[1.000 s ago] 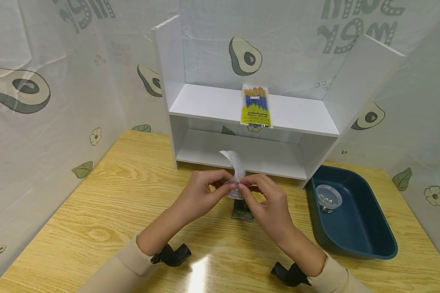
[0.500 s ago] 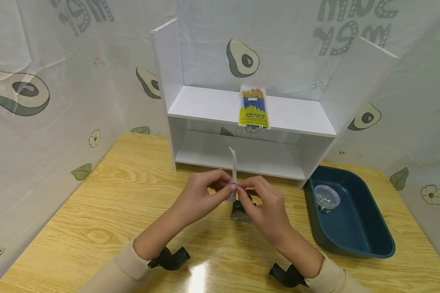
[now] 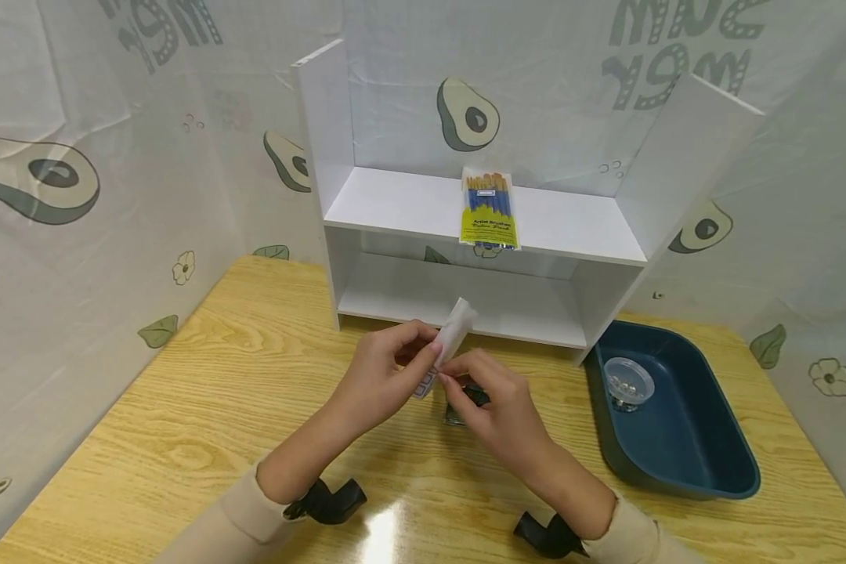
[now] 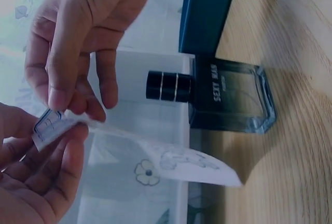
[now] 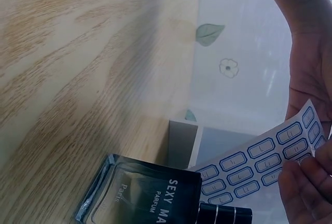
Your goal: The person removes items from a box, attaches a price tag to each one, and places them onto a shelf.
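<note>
Above the middle of the tabletop (image 3: 254, 376), a white label sheet (image 3: 454, 332) is held between the two hands. By the left hand (image 3: 386, 370) it is pinched along its left side, thumb and fingers clamped on the paper; by the right hand (image 3: 499, 395) its right edge is nipped between the tips of thumb and forefinger. The sheet is tilted, its far end raised to the right, and rows of blue-outlined labels are shown on one face in the right wrist view. Just beneath the hands, a dark perfume bottle (image 4: 231, 97) is stood upright, marked "SEXY MAN" and topped with a black cap ringed by two pale bands. Beige sleeves (image 3: 236, 501) are worn, with a black device fixed at each wrist. Farther off, a white shelf unit (image 3: 402, 205) is placed, and on its upper board a brush pack (image 3: 489, 210) is laid with its yellow near end over the edge. To the right, a dark blue bin (image 3: 684, 427) is set beside the unit; a clear tub (image 3: 629, 382) with small shiny pieces is contained at its left side. Behind everything, a pale curtain (image 3: 550, 102) printed with avocados is hung.
</note>
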